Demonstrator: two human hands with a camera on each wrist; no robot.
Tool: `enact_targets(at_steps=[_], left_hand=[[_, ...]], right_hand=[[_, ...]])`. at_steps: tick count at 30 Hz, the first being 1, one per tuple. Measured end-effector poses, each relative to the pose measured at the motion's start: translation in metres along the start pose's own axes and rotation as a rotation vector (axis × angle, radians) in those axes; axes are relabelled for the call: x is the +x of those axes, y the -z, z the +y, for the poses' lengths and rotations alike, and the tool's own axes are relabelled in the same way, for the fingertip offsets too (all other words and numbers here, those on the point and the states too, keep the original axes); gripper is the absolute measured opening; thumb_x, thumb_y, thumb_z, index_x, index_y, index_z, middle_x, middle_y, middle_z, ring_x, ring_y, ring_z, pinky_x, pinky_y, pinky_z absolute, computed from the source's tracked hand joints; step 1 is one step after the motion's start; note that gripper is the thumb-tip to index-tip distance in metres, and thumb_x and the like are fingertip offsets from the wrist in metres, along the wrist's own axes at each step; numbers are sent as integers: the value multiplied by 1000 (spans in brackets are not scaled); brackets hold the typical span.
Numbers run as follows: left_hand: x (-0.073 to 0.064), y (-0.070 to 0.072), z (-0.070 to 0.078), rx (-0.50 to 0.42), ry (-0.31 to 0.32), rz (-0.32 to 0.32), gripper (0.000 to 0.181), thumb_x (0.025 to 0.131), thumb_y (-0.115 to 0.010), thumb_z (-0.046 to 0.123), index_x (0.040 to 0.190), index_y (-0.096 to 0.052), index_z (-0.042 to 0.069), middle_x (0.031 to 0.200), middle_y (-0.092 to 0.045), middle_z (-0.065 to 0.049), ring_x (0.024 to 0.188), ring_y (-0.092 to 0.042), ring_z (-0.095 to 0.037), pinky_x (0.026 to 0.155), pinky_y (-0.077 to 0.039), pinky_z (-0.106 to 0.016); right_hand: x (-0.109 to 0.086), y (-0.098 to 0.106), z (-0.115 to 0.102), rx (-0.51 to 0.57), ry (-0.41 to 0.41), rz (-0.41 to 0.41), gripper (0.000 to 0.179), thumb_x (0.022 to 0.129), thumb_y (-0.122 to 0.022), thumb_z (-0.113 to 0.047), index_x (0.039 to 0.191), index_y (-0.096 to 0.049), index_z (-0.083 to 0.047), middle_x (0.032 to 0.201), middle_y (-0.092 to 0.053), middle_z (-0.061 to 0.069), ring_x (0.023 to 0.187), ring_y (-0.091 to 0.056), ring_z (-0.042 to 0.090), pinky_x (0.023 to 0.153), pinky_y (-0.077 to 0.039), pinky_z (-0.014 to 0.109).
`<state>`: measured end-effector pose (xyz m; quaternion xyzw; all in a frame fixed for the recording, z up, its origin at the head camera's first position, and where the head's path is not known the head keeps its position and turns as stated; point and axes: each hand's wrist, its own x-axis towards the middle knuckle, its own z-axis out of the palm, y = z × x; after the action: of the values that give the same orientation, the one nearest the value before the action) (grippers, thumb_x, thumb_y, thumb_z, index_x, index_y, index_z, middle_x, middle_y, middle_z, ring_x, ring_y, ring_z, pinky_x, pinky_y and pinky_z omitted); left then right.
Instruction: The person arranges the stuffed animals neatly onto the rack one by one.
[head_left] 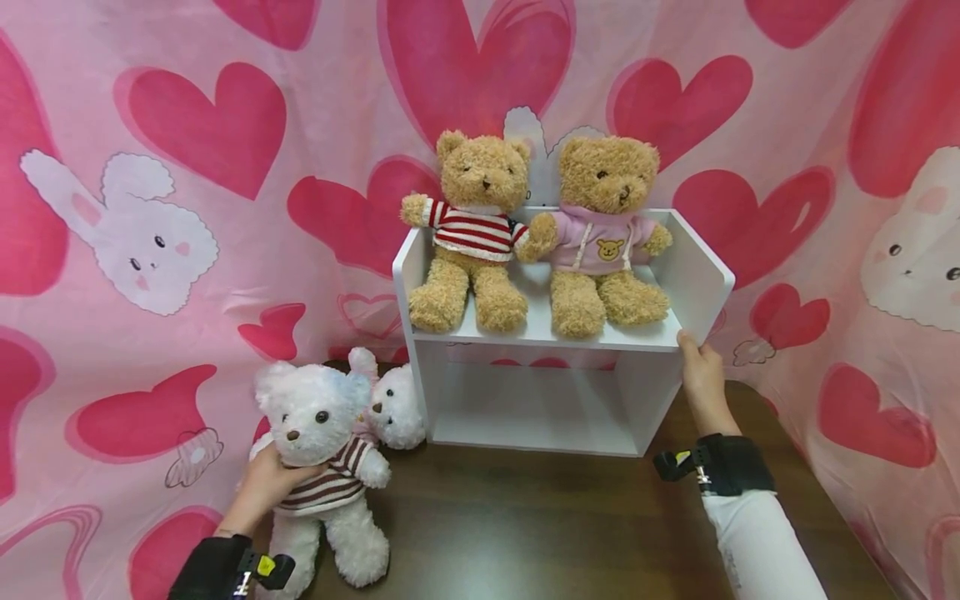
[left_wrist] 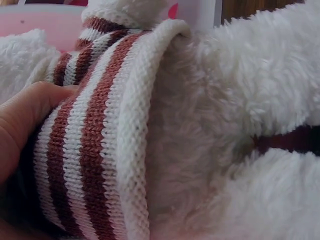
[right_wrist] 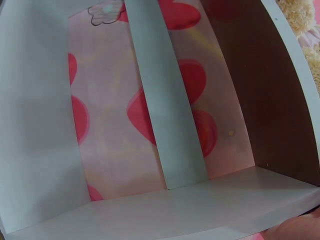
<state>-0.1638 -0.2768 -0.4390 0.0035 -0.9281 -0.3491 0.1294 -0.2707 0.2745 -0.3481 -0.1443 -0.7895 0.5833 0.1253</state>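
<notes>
My left hand (head_left: pixel 275 483) grips a white teddy bear (head_left: pixel 318 417) round its middle, over a brown-and-white striped sweater (left_wrist: pixel 95 135). The bear is upright at the left of the shelf, and in the left wrist view its furry legs (left_wrist: pixel 270 70) point right. With my right hand (head_left: pixel 703 379) I hold the right side panel of a white two-tier shelf (head_left: pixel 540 448), at the height of its middle board. On the upper tier sit two tan teddy bears, one in a red-and-white striped sweater (head_left: pixel 474 233), the other in a pink hoodie (head_left: pixel 600 242).
Another white plush toy (head_left: pixel 397 408) leans beside the shelf's left side, partly hidden behind the bear I hold. The shelf stands on a dark wooden table (head_left: pixel 510 517). Pink cloth with hearts and rabbits (head_left: pixel 210 125) hangs around. The lower tier (right_wrist: pixel 145 110) shows a back crossbar.
</notes>
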Motion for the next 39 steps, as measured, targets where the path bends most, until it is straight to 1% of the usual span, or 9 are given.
enact_targets(at_steps=[2, 5, 14, 20, 25, 30, 34, 39], left_hand=[[1, -2, 2, 0, -44, 20, 61, 61, -81, 13, 107, -51, -15, 97, -59, -31, 90, -56, -43, 76, -44, -52], [2, -5, 4, 8, -81, 37, 60, 59, -81, 13, 105, -53, -14, 95, -60, -30, 88, -57, -42, 74, -44, -51], [6, -7, 12, 56, -116, 40, 59, 54, -84, 16, 100, -57, -10, 89, -63, -24, 83, -59, -40, 71, -46, -50], [6, -6, 24, 98, -123, 40, 56, 54, -84, 20, 97, -59, -6, 89, -64, -19, 84, -58, -38, 71, -45, -50], [5, -5, 34, 93, -145, 45, 57, 56, -84, 18, 99, -57, -6, 91, -63, -19, 87, -56, -38, 75, -43, -52], [7, -6, 41, 80, -213, 87, 55, 53, -85, 16, 96, -58, -5, 89, -63, -18, 84, -57, -37, 74, -43, -52], [8, -8, 46, 95, -265, 131, 54, 50, -85, 16, 93, -59, -5, 87, -63, -17, 81, -56, -38, 73, -41, -51], [9, -11, 52, 92, -307, 166, 56, 48, -85, 15, 93, -59, -5, 87, -63, -18, 81, -56, -39, 73, -41, -50]], right_hand=[[0, 0, 0, -8, -4, 0, 68, 95, -28, -45, 142, -22, 3, 145, -22, 23, 132, -21, 37, 107, -16, 49], [0, 0, 0, -9, -11, -2, 68, 95, -28, -45, 142, -22, 3, 145, -22, 24, 132, -21, 37, 107, -16, 49], [1, -1, 1, 5, -11, -5, 67, 95, -28, -45, 142, -21, 1, 145, -21, 22, 132, -20, 36, 107, -15, 49], [1, 0, 1, -3, -23, -13, 69, 95, -27, -47, 142, -20, 2, 146, -20, 23, 132, -20, 37, 107, -15, 51], [1, 0, 1, -10, -22, -1, 69, 95, -28, -46, 141, -22, 4, 144, -22, 24, 131, -22, 38, 106, -16, 50], [1, 0, 1, -20, -15, 10, 70, 94, -28, -46, 139, -24, 7, 143, -24, 26, 130, -23, 39, 106, -17, 50], [1, 0, 2, -27, -12, 15, 70, 94, -29, -45, 138, -25, 10, 142, -25, 28, 129, -25, 40, 106, -19, 51], [1, 0, 2, -32, -5, 18, 70, 94, -29, -45, 137, -26, 11, 141, -26, 29, 128, -26, 40, 105, -19, 51]])
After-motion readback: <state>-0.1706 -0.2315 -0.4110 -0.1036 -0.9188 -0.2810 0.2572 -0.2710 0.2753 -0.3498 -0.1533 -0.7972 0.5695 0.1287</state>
